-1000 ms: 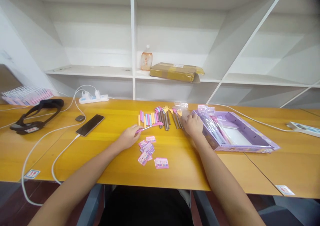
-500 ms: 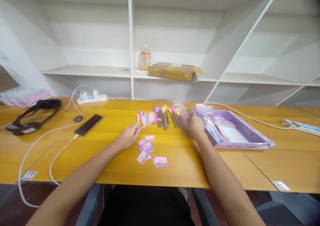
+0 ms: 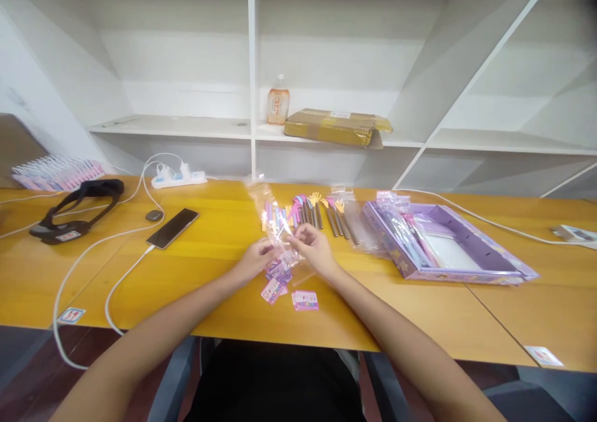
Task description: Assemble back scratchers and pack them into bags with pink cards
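My left hand is closed round a small pink back scratcher with a hand-shaped head. My right hand pinches a clear plastic bag, which stretches up and to the left in front of the scratcher. Glare on the film hides whether the scratcher is inside or behind it. Beyond my fingers lie several back scratchers with metal rods and coloured hand heads, beside a row of pastel sticks. Pink and purple printed cards lie below my hands, with another pair of cards to their right.
On the right stands a purple box with filled bags in it; loose clear bags lie beside it. Leftward are a phone on a cable, a power strip and a black headset. Shelves rise behind.
My right hand has come from the bags by the box to the middle, bringing a clear bag against my left hand. The view has shifted slightly.
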